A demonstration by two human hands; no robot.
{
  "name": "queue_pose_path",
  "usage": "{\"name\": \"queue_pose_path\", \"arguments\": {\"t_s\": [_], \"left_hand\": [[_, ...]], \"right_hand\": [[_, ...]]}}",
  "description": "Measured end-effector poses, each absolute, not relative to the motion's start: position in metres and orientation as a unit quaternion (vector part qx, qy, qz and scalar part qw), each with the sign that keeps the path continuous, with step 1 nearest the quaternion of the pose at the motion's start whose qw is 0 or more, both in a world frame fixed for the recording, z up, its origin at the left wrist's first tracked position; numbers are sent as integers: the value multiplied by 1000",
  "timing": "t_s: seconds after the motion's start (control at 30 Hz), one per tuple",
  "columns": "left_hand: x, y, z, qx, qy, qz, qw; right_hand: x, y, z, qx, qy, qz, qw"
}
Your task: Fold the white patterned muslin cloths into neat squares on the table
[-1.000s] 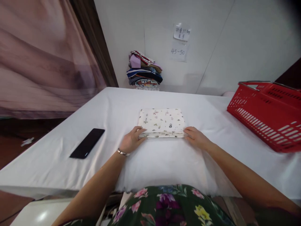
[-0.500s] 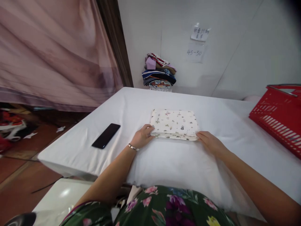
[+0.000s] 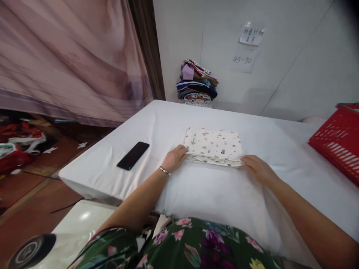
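Observation:
A folded white cloth (image 3: 213,144) with a small scattered print lies flat on the white-covered table (image 3: 196,186), its layered edge towards me. My left hand (image 3: 175,157), with a silver bracelet at the wrist, pinches the cloth's near left corner. At the near right corner my right hand (image 3: 256,167) grips the layers between thumb and fingers. The undersides of both hands' fingertips are hidden by the cloth.
A black phone (image 3: 133,155) lies on the table to the left. A red plastic basket (image 3: 336,138) stands at the right edge. Behind the table rises a stack of folded fabrics (image 3: 198,84) by the wall. A pink curtain (image 3: 70,56) hangs at the left.
The whole view has shifted, so the table and its things appear further right. Both hands keep hold of the cloth's near corners; its right corner looks slightly pulled outward.

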State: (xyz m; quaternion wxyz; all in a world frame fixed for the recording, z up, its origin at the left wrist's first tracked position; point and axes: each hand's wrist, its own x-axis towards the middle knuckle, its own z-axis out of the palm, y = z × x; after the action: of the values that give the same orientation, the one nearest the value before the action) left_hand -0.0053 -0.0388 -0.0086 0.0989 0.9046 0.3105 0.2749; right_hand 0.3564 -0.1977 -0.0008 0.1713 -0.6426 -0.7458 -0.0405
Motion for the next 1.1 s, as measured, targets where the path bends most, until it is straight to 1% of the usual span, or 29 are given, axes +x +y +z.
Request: {"name": "queue_pose_path", "arguments": {"t_s": [0.13,0.23,0.37,0.47,0.6,0.8,0.87,1.0,1.1], "left_hand": [[-4,-42,-9,911,313,252,86],[-4,-43,-10,917,314,230,92],[-4,-42,-8,911,317,245,95],[-2,-40,-5,901,329,265,97],[2,-36,2,891,350,267,106],[5,-31,8,893,335,285,97],[3,-33,5,898,327,278,99],[-1,-37,-1,917,309,224,111],[-2,-39,-3,919,311,217,112]], "right_hand": [[361,-196,2,-658,-723,-16,211],[358,-198,-1,-658,-722,-1,214],[353,-199,3,-682,-699,4,216],[352,-195,11,-704,-670,-12,235],[355,-185,23,-699,-665,-16,264],[356,-178,31,-691,-681,-52,237],[355,-182,23,-685,-691,-60,224],[353,-193,-1,-666,-723,-37,180],[352,-198,-10,-668,-723,-38,173]]}}
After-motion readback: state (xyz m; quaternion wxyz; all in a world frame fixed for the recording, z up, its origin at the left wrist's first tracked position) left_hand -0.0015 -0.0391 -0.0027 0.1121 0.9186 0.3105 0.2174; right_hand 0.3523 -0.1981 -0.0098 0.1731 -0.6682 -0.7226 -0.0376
